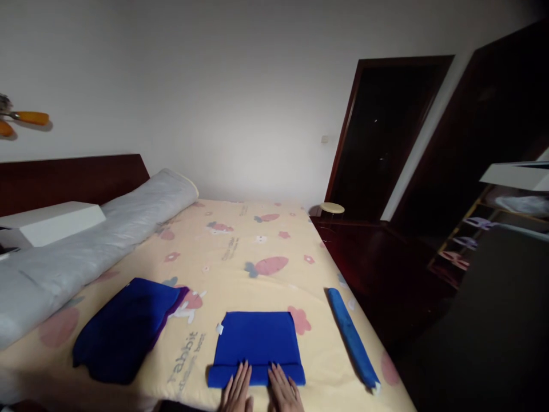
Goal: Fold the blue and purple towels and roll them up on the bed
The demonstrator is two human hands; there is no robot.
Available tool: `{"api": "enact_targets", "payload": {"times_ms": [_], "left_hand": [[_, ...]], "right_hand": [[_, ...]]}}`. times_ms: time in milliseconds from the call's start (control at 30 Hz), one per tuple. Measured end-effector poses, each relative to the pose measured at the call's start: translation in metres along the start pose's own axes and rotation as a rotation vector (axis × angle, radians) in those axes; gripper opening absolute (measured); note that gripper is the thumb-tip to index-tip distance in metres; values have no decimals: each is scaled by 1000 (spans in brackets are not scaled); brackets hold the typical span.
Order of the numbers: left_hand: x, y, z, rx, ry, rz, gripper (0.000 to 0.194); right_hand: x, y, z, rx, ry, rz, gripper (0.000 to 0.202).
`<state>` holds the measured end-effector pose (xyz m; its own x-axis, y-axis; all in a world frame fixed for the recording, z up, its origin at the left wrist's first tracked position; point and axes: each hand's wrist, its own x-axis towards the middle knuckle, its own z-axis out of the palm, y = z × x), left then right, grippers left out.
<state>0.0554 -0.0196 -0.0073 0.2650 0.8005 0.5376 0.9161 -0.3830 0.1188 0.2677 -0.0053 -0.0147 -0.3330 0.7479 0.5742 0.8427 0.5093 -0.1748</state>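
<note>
A blue cloth [257, 337] lies on the bed in front of me, its near edge rolled or folded into a thick band. A small white tag [219, 328] shows at its left side. My left hand [237, 392] rests flat on the band's left part, fingers stretched out. On the band's right part lies my right hand [283, 389], also with fingers extended. Farther left, a dark blue cloth [124, 332] with a purple edge is spread out. To the right is a tightly rolled blue cloth [352, 339] with a whitish tag at its near end.
The bed's patterned yellow sheet [240, 246] lies under the cloths. A long grey roll [107, 240] runs along the dark headboard [72, 177], near a white box-like object [55, 223]. Past the bed's right edge are a round stool [331, 208], a dark door [386, 143] and a rack [463, 240].
</note>
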Motion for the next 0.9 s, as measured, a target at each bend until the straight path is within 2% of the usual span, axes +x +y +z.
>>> {"api": "enact_targets", "payload": {"times_ms": [67, 233, 400, 533, 700, 800, 900], "left_hand": [[4, -1, -13, -35, -87, -17, 65], [28, -6, -42, -91, -201, -152, 69], [40, -6, -58, -57, -285, -348, 67], [43, -10, -67, -92, -345, -388, 68], [57, -13, -71, -142, -270, -386, 48], [61, -15, -64, -84, -252, -406, 39], [55, -18, -52, 11, -271, -444, 37]], "right_hand": [[2, 10, -12, 17, -31, -30, 65], [16, 30, -32, 21, -47, 36, 57], [29, 28, -44, 30, -84, 107, 44], [41, 25, -61, 72, -198, 180, 46], [62, 22, -87, 138, -293, 208, 47], [71, 19, -98, 143, -361, 207, 38], [75, 18, -99, 131, -400, 218, 31]]}}
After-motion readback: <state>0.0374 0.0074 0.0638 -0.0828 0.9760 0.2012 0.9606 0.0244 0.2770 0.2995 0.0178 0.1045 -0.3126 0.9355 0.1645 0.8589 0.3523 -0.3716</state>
